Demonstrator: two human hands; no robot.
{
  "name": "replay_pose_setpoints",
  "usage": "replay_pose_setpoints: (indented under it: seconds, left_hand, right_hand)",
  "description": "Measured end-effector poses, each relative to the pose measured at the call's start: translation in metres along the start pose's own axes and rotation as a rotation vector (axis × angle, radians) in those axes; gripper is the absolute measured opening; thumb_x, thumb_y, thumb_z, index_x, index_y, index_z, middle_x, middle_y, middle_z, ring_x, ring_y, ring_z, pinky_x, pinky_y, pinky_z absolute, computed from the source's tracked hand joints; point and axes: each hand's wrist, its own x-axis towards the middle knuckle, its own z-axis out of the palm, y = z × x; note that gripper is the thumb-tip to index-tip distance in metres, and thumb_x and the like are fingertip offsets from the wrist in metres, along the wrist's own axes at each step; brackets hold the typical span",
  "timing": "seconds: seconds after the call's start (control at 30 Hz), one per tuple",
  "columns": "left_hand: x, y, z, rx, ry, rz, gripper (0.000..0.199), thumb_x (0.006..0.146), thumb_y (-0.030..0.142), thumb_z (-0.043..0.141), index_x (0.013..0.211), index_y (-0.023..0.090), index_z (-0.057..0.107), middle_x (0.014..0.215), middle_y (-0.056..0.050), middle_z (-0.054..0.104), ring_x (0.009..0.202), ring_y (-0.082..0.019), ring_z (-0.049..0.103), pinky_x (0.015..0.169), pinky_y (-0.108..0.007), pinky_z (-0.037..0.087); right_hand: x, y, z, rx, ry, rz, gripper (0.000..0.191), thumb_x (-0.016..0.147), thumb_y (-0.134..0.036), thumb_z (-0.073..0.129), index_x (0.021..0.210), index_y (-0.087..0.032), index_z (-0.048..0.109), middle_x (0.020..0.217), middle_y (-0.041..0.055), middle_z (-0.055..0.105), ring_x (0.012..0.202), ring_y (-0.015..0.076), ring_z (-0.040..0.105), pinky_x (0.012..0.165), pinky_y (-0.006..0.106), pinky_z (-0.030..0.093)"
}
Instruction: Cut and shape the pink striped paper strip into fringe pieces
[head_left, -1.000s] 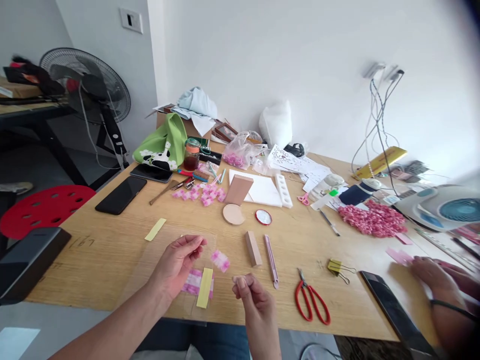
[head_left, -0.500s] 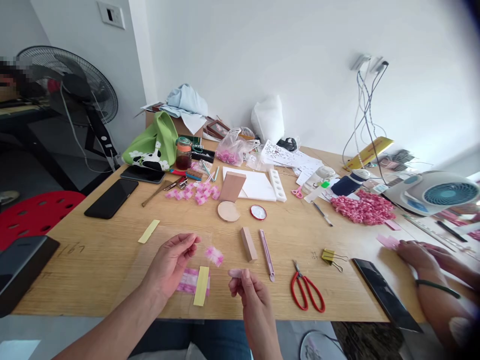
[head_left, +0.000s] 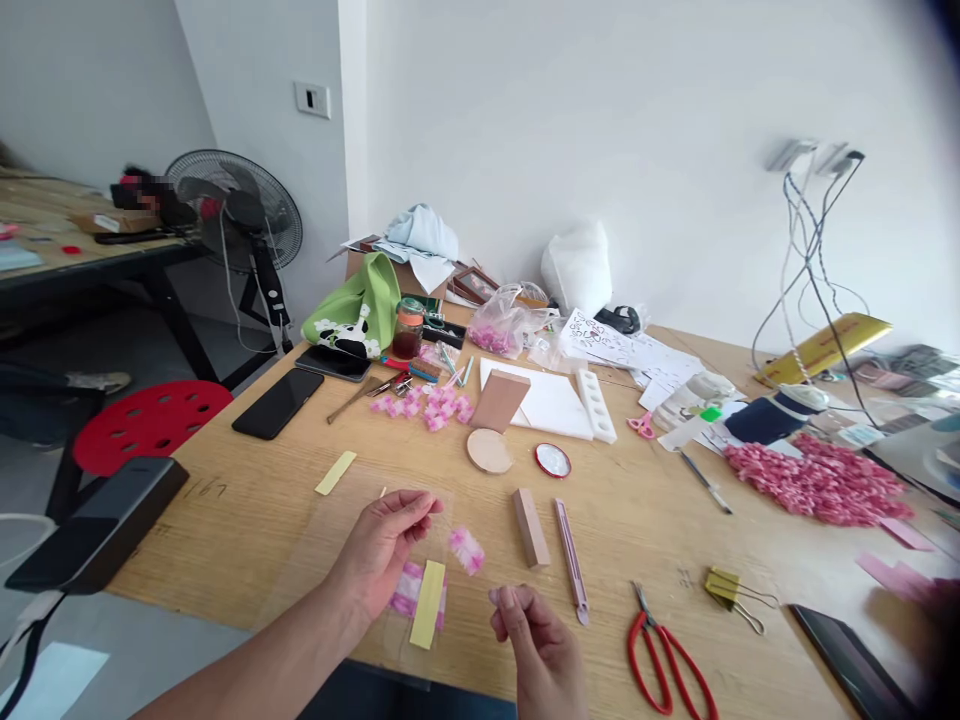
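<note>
My left hand point(head_left: 394, 545) is over a clear sheet point(head_left: 311, 535), thumb and fingertips pinched together; anything between them is too small to make out. Just right of those fingertips is a small pink-and-white fabric piece point(head_left: 466, 550); whether it touches the table, I cannot tell. My right hand point(head_left: 538, 640) is closed near the table's front edge, with a small pale pink piece point(head_left: 495, 597) poking out between thumb and fingers. Below my left hand, a yellow strip point(head_left: 427, 605) lies across a pink-and-white ribbon point(head_left: 405, 590).
Right of my hands are a wooden block point(head_left: 531, 528), a slim pink cutter-like tool point(head_left: 572, 560), red-handled scissors point(head_left: 660, 650) and a yellow binder clip point(head_left: 731, 588). Farther back lie a round disc point(head_left: 489, 451), a red-rimmed lid point(head_left: 553, 460) and pink checked pieces point(head_left: 435, 402). A phone point(head_left: 277, 403) lies left.
The view has swung left, so everything appears farther right and lower. Both hands keep nearly the same pinched pose; less of the pale piece shows in my right hand. The neighbour's hands have left view.
</note>
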Motion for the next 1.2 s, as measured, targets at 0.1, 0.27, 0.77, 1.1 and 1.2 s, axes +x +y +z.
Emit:
replay_pose_setpoints:
  seconds: [0.1,0.27,0.77,1.1,1.2]
  left_hand:
    - [0.000,0.000,0.001,0.003,-0.014,-0.003,0.035,0.045,0.030,0.093,0.070,0.014,0.075,0.075,-0.006,0.074,0.064,-0.008,0.057,0.065,-0.018,0.043]
    - [-0.001,0.000,0.001,0.014,-0.039,0.002,0.034,0.048,0.031,0.093,0.072,0.014,0.076,0.076,-0.007,0.074,0.065,-0.008,0.057,0.065,-0.018,0.044]
    - [-0.012,0.006,0.005,0.087,-0.019,-0.062,0.042,0.034,0.026,0.096,0.069,0.016,0.075,0.072,-0.004,0.073,0.070,-0.011,0.064,0.067,-0.017,0.051]
    - [-0.043,-0.029,0.045,0.423,-0.415,-0.198,0.033,0.049,0.041,0.090,0.067,0.017,0.076,0.065,-0.005,0.071,0.068,-0.014,0.058,0.072,-0.022,0.043]
    - [-0.051,-0.041,0.055,0.454,-0.480,-0.248,0.033,0.051,0.042,0.089,0.067,0.016,0.076,0.065,-0.006,0.071,0.068,-0.014,0.057,0.071,-0.024,0.041]
  right_hand:
    - [-0.002,0.004,0.003,0.013,0.005,0.008,0.046,0.074,-0.063,0.065,0.064,-0.018,0.065,0.054,0.0003,0.052,0.055,0.0146,0.046,0.055,0.025,0.040]
    - [-0.008,0.003,0.012,0.083,0.091,-0.005,0.044,0.073,-0.061,0.069,0.063,-0.018,0.065,0.052,-0.0016,0.049,0.053,0.0122,0.042,0.052,0.024,0.036]
    - [-0.021,-0.022,-0.057,-0.437,0.199,-0.138,0.039,0.087,-0.054,0.053,0.082,-0.019,0.069,0.077,0.0046,0.068,0.074,0.0187,0.060,0.068,0.027,0.044]
    - [0.012,0.005,-0.152,-1.190,0.490,0.020,0.016,0.082,-0.030,0.055,0.078,-0.016,0.063,0.086,0.0184,0.064,0.088,0.0322,0.058,0.080,0.040,0.040]
    - [0.016,0.006,-0.147,-1.212,0.450,0.066,0.016,0.084,-0.022,0.047,0.075,-0.017,0.059,0.086,0.0211,0.063,0.089,0.0328,0.057,0.082,0.041,0.038]
